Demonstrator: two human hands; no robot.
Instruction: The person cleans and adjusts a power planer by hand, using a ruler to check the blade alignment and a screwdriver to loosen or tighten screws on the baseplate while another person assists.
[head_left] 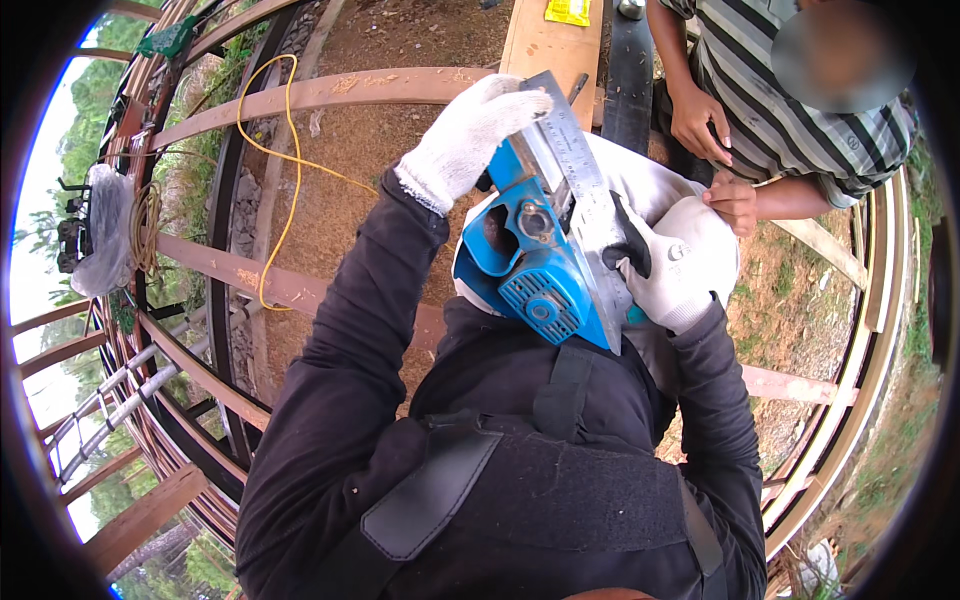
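A blue electric planer [540, 290] lies tilted on its side above my lap, its motor vents facing up. My left hand [465, 145], in a white knit glove, is closed around the planer's front end, fingers reaching over the end of a metal ruler [570, 155]. The marked ruler lies along the planer's flat metal sole. On the sole side, my right hand [685, 270], also white-gloved, is closed with a dark piece [630, 240] at its fingers; its kind is unclear. The right fingertips are partly hidden.
A person in a striped shirt [800, 150] sits at the upper right, hands [715, 140] close to my right hand. A wooden board [550, 60] with a yellow packet [568, 10] lies ahead. A yellow cord [298, 160] loops over wooden beams [330, 92] on the left.
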